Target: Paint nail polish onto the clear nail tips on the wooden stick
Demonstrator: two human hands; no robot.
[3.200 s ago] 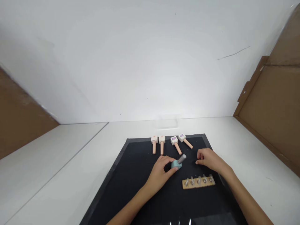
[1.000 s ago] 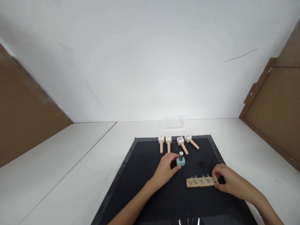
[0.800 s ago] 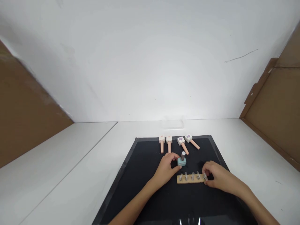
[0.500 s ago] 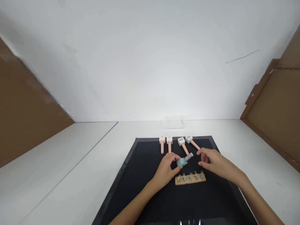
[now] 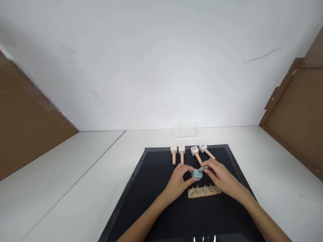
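Observation:
A teal nail polish bottle [image 5: 196, 174] with a grey cap [image 5: 203, 168] is tilted above the black mat, its cap pointing up and to the right. My left hand [image 5: 178, 180] grips the bottle's body between thumb and fingers. On the other side, my right hand [image 5: 222, 174] has its thumb and fingertips closed around the cap. Just below the hands lies a wooden strip [image 5: 205, 193] carrying several clear nail tips upright; its right end is close under my right hand.
Several white nail polish bottles with peach caps, such as the leftmost bottle [image 5: 174, 150], lie along the far edge of the black mat [image 5: 148, 191]. Behind them a clear plastic tray [image 5: 186, 136] stands on the white table [image 5: 83, 174]. Cardboard walls [image 5: 295, 104] flank both sides.
My right hand has moved left and closed on the grey cap. My left hand keeps its hold on the teal bottle, which has shifted slightly.

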